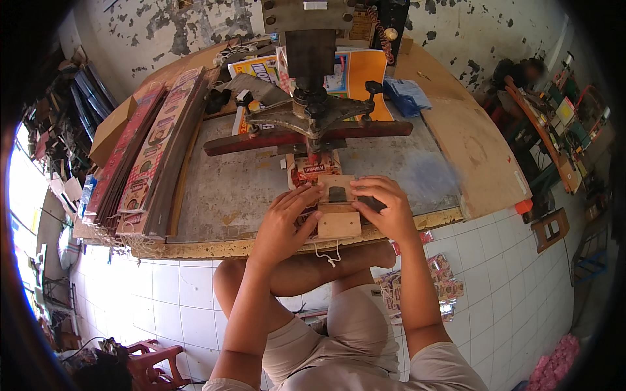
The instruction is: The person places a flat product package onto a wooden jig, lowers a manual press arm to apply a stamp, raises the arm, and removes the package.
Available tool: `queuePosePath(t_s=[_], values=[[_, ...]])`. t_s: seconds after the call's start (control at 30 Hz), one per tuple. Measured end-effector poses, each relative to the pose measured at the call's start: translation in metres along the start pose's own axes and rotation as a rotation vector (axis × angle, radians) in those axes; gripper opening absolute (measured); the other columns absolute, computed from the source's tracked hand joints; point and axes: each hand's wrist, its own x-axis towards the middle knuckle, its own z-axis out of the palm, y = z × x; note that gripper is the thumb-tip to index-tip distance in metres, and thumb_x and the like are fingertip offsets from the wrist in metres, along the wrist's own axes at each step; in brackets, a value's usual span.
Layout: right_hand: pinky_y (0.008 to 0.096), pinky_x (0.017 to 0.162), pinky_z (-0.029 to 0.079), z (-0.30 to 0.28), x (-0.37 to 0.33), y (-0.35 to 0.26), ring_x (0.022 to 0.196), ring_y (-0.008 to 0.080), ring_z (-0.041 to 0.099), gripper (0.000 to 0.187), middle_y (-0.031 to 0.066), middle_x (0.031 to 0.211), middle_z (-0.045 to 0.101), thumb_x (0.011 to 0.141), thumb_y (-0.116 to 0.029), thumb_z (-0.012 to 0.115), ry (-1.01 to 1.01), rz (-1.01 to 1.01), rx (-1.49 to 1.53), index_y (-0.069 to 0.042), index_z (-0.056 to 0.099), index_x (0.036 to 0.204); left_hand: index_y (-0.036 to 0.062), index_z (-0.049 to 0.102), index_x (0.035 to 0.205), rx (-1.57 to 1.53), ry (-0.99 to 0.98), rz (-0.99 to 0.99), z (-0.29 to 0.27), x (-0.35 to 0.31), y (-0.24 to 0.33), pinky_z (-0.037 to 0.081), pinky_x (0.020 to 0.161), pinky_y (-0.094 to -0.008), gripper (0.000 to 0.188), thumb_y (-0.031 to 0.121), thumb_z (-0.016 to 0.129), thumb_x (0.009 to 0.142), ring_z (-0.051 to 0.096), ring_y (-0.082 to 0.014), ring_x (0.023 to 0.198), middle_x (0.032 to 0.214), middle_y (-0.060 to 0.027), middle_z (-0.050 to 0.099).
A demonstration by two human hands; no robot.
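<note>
1. Bracketing one wooden block [340,224], your two hands meet near the front edge of the one worktable [228,212], and that block sits right between them.
2. Here's your left hand [287,214]: half-curled, four fingers at the block's upper left side, one thumb lower down, so the grip is partly closed on the wood.
3. Over to your right hand [386,208], bent the same way, fingertips on the upper right edge; something dark shows under the fingers, and I can't tell what it is.
4. One arched cut-out shows in the block's upper part, two small dark dots on its lower panel; whether it's one piece or two, I can't say.
5. Just behind it lies printed card [313,167], partly covered by the wood; how many layers, I can't count.
6. One press [314,111] stands over the table beyond your hands, with one long red crossbar [381,130] reaching out both ways.
7. Off to your left, two stacks of printed strips: one outer stack [124,156], one inner stack [160,146].
8. Down below, one white cord [331,259] dangles at the table edge, and one red stool [160,358] stands lower left.
</note>
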Motion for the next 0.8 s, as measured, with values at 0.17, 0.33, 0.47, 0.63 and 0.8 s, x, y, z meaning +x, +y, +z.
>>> queuePosePath(t_s=[0.17,0.33,0.47,0.63,0.8], values=[[0.0474,0.112,0.055,0.0000,0.0010,-0.0018,0.128,0.0309,0.074,0.029,0.0055,0.131,0.083,0.090,-0.006,0.092,0.005,-0.011,-0.008,-0.008,0.084,0.117,0.0069,0.071,0.152,0.005,0.003,0.004,0.0002,-0.0010,-0.0017,0.046,0.128,-0.0520,0.046,0.019,0.077,0.107,0.065,-0.0354,0.150,0.155,-0.0117,0.075],[0.0472,0.111,0.055,-0.0008,0.0015,-0.0040,0.127,0.0315,0.073,0.031,0.0060,0.133,0.081,0.088,-0.006,0.093,0.015,-0.002,-0.014,-0.008,0.083,0.117,0.0060,0.071,0.151,0.005,0.016,0.013,0.0003,-0.0009,-0.0006,0.047,0.128,-0.0517,0.047,0.017,0.078,0.106,0.064,-0.0360,0.151,0.156,-0.0126,0.074],[0.0472,0.110,0.056,-0.0012,0.0018,-0.0083,0.127,0.0316,0.072,0.031,0.0057,0.133,0.079,0.087,-0.006,0.093,0.035,0.005,-0.018,-0.008,0.081,0.115,0.0053,0.072,0.148,0.009,0.022,0.009,-0.0001,-0.0014,-0.0004,0.048,0.126,-0.0514,0.046,0.016,0.080,0.104,0.065,-0.0370,0.150,0.156,-0.0129,0.074],[0.0474,0.109,0.055,-0.0014,0.0001,-0.0034,0.127,0.0316,0.072,0.029,0.0054,0.130,0.079,0.087,-0.005,0.093,0.024,-0.029,-0.054,-0.007,0.079,0.112,0.0059,0.075,0.143,0.025,0.065,0.020,0.0023,-0.0036,-0.0047,0.050,0.123,-0.0508,0.044,0.014,0.084,0.101,0.069,-0.0371,0.142,0.148,-0.0120,0.078],[0.0474,0.108,0.055,-0.0005,0.0010,-0.0058,0.126,0.0317,0.072,0.027,0.0055,0.130,0.079,0.087,-0.006,0.094,0.045,-0.033,-0.045,-0.007,0.079,0.109,0.0060,0.078,0.135,0.031,0.100,0.041,-0.0006,-0.0035,-0.0021,0.053,0.117,-0.0490,0.039,0.012,0.086,0.098,0.073,-0.0355,0.135,0.141,-0.0105,0.081]])
